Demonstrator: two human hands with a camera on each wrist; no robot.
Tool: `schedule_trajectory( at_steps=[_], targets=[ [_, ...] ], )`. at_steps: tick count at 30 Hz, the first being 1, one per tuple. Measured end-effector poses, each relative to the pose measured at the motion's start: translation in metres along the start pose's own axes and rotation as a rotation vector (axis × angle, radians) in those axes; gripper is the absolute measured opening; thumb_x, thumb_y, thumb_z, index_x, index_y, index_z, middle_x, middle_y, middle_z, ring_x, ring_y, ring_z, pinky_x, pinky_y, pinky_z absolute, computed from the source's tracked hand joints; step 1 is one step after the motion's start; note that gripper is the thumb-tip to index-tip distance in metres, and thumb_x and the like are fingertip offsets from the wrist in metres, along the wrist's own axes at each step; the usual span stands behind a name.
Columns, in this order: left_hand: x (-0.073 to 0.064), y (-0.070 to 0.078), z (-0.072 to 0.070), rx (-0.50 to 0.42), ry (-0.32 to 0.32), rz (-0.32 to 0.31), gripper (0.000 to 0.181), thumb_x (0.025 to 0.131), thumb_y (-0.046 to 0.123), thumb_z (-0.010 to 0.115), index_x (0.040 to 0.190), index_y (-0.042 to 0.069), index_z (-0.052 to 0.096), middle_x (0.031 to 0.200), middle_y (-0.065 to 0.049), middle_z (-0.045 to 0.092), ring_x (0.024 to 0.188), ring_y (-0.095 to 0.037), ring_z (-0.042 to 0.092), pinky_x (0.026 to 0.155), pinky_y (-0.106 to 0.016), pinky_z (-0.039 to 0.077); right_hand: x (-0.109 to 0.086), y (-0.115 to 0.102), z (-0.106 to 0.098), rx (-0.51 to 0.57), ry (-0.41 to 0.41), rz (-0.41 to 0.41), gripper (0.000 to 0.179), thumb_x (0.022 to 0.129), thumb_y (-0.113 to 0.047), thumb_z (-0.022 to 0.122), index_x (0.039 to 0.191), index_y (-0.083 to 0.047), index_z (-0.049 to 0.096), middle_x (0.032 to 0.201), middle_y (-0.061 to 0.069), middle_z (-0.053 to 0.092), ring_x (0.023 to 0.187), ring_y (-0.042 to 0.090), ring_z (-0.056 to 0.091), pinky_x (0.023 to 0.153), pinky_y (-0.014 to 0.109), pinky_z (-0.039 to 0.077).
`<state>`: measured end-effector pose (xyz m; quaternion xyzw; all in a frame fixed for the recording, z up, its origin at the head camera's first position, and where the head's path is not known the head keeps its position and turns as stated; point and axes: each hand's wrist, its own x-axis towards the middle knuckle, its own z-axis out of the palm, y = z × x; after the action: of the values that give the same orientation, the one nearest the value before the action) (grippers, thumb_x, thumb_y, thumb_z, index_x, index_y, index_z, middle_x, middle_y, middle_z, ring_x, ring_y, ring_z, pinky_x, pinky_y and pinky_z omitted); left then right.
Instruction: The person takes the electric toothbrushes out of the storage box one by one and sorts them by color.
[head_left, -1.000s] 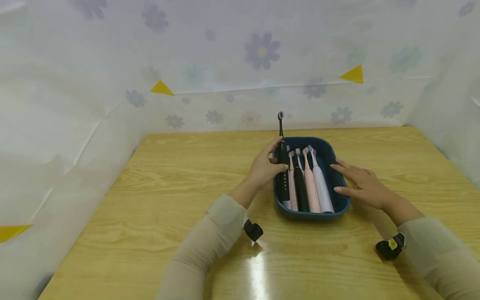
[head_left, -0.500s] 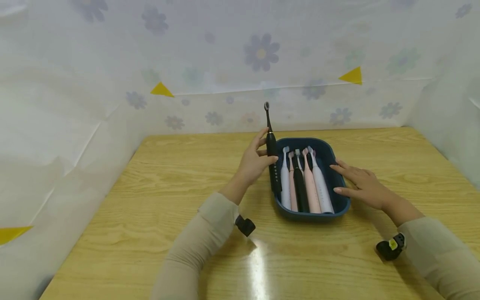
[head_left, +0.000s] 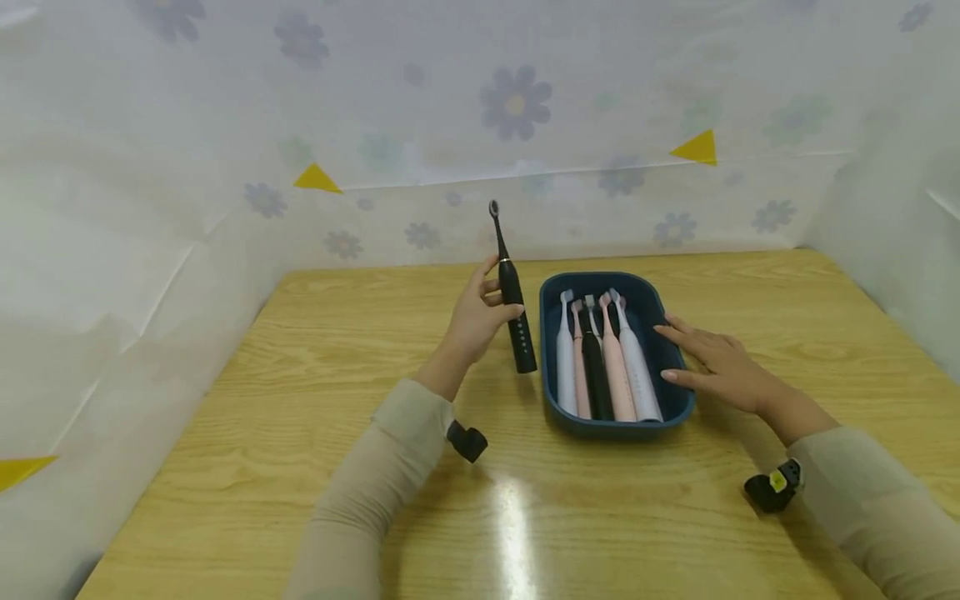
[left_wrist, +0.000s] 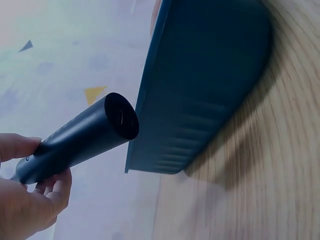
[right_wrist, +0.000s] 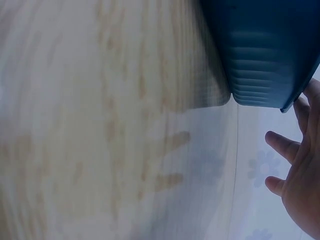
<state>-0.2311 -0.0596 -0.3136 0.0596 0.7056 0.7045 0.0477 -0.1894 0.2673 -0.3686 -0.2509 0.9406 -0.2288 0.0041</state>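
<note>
My left hand (head_left: pixel 477 317) pinches a black electric toothbrush (head_left: pixel 516 312) between thumb and fingers, brush head up, just left of the dark blue bin (head_left: pixel 547 367). In the left wrist view the flat base of the electric toothbrush (left_wrist: pixel 120 117) faces the camera, raised above the table beside the bin wall (left_wrist: pixel 200 100). My right hand (head_left: pixel 723 367) rests with extended fingers on the bin's right rim; the right wrist view shows its fingertips at the rim (right_wrist: pixel 300 97). Inside the bin lie several more electric toothbrushes: white (head_left: pixel 566 358), pink (head_left: pixel 617 367) and black (head_left: pixel 596 375).
The bin stands on a wood-grain table (head_left: pixel 337 400). Behind it hangs a white sheet with flower prints (head_left: pixel 517 104) and yellow triangles (head_left: pixel 696 148). A small black camera (head_left: pixel 467 442) sits on the left wrist, another black camera (head_left: pixel 772 487) on the right.
My left hand has lifted the black electric toothbrush out of the bin and carried it left past the rim, uncovering a white one. The right hand has stayed on the rim.
</note>
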Motion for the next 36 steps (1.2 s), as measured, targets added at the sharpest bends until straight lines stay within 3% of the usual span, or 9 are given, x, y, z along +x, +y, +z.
schedule_trajectory(
  at_steps=[8,14,23,36],
  targets=[
    [0.003,-0.003,-0.017,0.045,0.056,-0.035,0.070,0.076,-0.006,0.061,0.133,0.020,0.031,0.113,-0.009,0.045,0.100,-0.020,0.050,0.081,-0.031,0.044,0.001,0.002,0.001,0.013,-0.010,0.005,0.066,0.083,-0.033,0.056,0.137,-0.013,0.025,0.141,0.014,0.013,0.122,0.039,0.020,0.088,0.059,0.011],
    [0.009,-0.007,-0.030,0.024,0.084,-0.044,0.068,0.076,-0.007,0.060,0.134,0.013,0.030,0.111,-0.013,0.047,0.101,-0.022,0.050,0.082,-0.030,0.043,0.000,0.000,0.000,0.011,-0.014,0.013,0.066,0.083,-0.033,0.056,0.137,-0.012,0.025,0.141,0.014,0.014,0.122,0.040,0.020,0.088,0.060,0.011],
    [0.023,-0.008,-0.051,0.011,0.122,-0.052,0.067,0.076,-0.008,0.059,0.133,0.015,0.032,0.110,-0.016,0.049,0.098,-0.026,0.052,0.086,-0.033,0.040,0.001,0.000,-0.001,0.019,-0.020,0.013,0.066,0.083,-0.033,0.056,0.137,-0.014,0.024,0.142,0.013,0.013,0.122,0.039,0.019,0.089,0.060,0.009],
    [0.042,-0.016,-0.071,0.035,0.208,-0.023,0.066,0.076,-0.011,0.058,0.132,0.014,0.034,0.113,-0.016,0.045,0.102,-0.025,0.048,0.080,-0.034,0.044,0.002,0.000,-0.001,0.019,-0.017,0.004,0.067,0.082,-0.033,0.057,0.137,-0.012,0.025,0.141,0.014,0.013,0.122,0.040,0.020,0.088,0.060,0.010]
  ],
)
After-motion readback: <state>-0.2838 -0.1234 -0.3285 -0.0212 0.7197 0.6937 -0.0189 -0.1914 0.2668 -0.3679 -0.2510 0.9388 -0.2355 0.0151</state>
